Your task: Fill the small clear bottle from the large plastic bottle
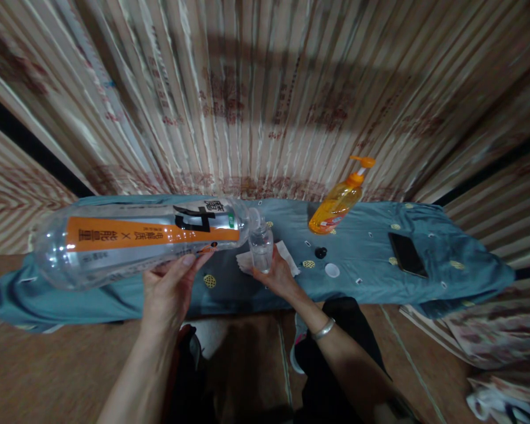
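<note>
My left hand (172,282) is closed around a large clear plastic bottle (150,235) with an orange and silver label, tipped on its side with its neck to the right. The neck meets the mouth of a small clear bottle (261,247), which my right hand (277,272) grips low down and holds upright. Whether liquid passes between them I cannot make out. Under the small bottle lies a white tissue (287,253) on the blue cloth. A small black cap (320,252) and a white round disc (332,270) lie to the right of my right hand.
An orange pump bottle (335,206) stands at the back of the bench, which a blue patterned cloth (362,241) covers. Toward its right end lies a black phone (407,254). Pleated curtains (256,106) hang behind, and the tiled floor (256,353) shows in front.
</note>
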### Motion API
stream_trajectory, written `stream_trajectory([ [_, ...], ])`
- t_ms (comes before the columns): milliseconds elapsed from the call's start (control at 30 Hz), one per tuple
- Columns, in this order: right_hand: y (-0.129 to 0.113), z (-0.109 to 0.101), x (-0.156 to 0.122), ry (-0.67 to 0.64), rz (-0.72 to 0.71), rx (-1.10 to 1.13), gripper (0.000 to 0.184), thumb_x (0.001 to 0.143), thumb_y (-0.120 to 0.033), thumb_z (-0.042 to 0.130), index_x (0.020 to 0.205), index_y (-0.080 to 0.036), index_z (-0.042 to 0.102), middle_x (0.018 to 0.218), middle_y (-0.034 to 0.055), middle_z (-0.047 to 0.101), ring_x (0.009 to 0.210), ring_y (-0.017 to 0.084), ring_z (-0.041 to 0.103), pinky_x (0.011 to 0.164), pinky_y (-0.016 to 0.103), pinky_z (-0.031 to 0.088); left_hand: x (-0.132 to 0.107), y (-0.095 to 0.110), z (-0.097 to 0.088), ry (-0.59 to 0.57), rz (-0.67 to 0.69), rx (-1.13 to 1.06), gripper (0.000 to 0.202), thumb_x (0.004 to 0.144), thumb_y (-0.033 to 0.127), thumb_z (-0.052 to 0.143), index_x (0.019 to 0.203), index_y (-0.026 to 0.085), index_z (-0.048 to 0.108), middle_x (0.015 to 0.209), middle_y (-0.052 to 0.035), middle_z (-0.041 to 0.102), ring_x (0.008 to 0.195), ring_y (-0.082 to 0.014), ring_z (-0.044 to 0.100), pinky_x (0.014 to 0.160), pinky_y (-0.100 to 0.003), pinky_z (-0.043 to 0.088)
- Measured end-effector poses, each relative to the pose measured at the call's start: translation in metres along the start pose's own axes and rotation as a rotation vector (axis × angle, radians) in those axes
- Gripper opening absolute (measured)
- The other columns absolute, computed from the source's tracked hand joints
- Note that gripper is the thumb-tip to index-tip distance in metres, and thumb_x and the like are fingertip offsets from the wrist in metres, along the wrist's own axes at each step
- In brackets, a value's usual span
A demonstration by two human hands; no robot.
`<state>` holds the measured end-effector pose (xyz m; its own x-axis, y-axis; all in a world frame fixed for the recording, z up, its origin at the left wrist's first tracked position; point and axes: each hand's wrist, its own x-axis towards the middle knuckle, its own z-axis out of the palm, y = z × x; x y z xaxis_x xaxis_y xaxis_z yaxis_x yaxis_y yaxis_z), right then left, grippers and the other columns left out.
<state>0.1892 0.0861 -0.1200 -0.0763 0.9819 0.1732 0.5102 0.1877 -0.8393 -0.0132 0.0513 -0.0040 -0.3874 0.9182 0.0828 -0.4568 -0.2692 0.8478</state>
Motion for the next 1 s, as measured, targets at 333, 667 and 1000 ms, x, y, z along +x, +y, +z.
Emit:
stream_trajectory([
  [333, 0.0026, 0.0019, -0.0003, 0.016, -0.002, 0.0, 0.075, 0.075, -0.03, 0.074, 0.144, -0.022, 0.046, 0.123, 0.0091, 0.073, 0.107, 0.029, 0.074, 0.093, 0.044, 0.062, 0.0002, -0.0008, -0.0002, 0.01, 0.008, -0.003, 0.036, 0.047, 0.031, 0.099, 0.073, 0.024, 0.074, 0.075, -0.0031, 0.078, 0.075, -0.0267, 0.076, 0.08, -0.046, 0.066],
  [667, 0.0021, 0.0014, -0.0002, 0.009, 0.01, -0.018, 0.076, 0.075, -0.03, 0.075, 0.144, -0.018, 0.046, 0.124, 0.0114, 0.072, 0.11, 0.03, 0.073, 0.095, 0.045, 0.062, 0.0007, -0.0025, -0.0031, 0.004, -0.004, -0.002, 0.035, 0.05, 0.029, 0.097, 0.075, 0.024, 0.074, 0.075, -0.0026, 0.078, 0.077, -0.0263, 0.076, 0.081, -0.044, 0.066],
  [1000, 0.0017, 0.0013, -0.0007, 0.01, 0.009, -0.011, 0.076, 0.076, -0.028, 0.075, 0.145, -0.019, 0.046, 0.123, 0.0114, 0.073, 0.109, 0.03, 0.073, 0.095, 0.046, 0.062, 0.0006, -0.0027, -0.0027, -0.01, -0.005, -0.014, 0.032, 0.051, 0.029, 0.097, 0.073, 0.023, 0.075, 0.076, -0.0035, 0.079, 0.077, -0.0268, 0.076, 0.082, -0.046, 0.066],
])
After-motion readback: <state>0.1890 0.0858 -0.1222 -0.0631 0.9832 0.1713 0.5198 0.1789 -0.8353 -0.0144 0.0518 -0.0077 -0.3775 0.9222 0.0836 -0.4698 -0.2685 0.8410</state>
